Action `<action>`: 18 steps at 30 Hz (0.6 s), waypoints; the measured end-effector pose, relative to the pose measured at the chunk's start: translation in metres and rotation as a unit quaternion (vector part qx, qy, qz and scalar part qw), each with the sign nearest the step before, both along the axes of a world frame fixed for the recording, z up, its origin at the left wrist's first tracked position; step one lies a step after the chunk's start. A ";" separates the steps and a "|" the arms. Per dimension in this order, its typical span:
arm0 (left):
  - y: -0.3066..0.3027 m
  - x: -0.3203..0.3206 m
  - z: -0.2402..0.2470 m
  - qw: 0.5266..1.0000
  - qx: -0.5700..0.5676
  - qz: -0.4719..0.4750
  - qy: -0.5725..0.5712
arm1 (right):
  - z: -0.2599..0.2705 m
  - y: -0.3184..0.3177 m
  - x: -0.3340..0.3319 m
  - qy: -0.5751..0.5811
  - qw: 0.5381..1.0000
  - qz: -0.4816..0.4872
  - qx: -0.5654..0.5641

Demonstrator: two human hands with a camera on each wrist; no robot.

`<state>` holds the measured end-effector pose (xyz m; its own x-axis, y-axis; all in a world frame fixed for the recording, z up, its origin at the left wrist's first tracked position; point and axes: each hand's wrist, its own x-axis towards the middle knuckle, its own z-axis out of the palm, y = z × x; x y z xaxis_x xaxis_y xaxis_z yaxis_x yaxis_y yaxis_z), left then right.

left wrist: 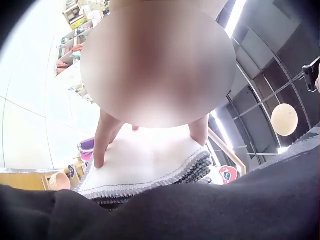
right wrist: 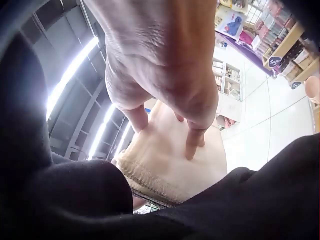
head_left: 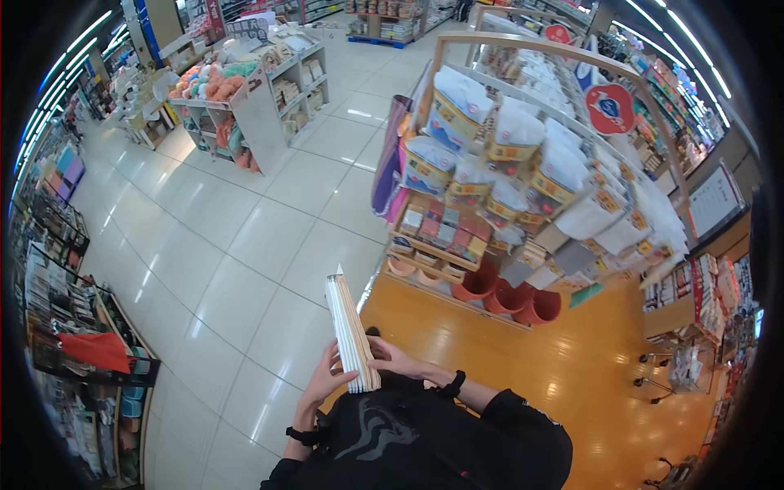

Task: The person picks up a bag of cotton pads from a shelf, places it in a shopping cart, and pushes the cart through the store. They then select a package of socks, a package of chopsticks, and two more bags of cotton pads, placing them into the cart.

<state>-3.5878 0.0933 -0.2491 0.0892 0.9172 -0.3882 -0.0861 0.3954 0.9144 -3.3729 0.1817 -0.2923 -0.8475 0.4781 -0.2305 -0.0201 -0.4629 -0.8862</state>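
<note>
A thick stack of pale cloth mats [head_left: 346,331] with stitched edges stands on edge in front of my chest. My left hand [head_left: 328,377] holds its left side, the thumb near the close end. Across from it, my right hand [head_left: 395,360] grips the other side. The left wrist view shows fingers spread over the white face of the mats [left wrist: 145,157], with grey stitching along the border; a blur hides most of that hand. In the right wrist view, fingertips press the cream face of the mats [right wrist: 175,160], which has a fuzzy edge.
A display rack [head_left: 523,163] of white bagged goods stands ahead to the right, with terracotta pots [head_left: 508,299] low down. Farther left is a white shelf unit [head_left: 265,114] of orange items. Dark shelving [head_left: 90,343] lines the left side. Tiled floor [head_left: 245,245] runs between them.
</note>
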 end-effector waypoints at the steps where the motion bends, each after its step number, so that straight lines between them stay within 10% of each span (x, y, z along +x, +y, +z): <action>1: 0.014 -0.011 -0.001 1.000 -0.002 0.005 0.017 | 0.001 0.017 -0.015 0.007 1.000 0.004 -0.008; 8: 0.120 -0.064 -0.010 0.991 0.051 -0.051 0.111 | -0.002 0.128 -0.095 -0.064 0.980 0.047 0.185; 18: 0.272 -0.108 -0.018 0.979 0.062 -0.196 -0.007 | -0.005 0.220 -0.105 -0.089 0.991 -0.069 0.067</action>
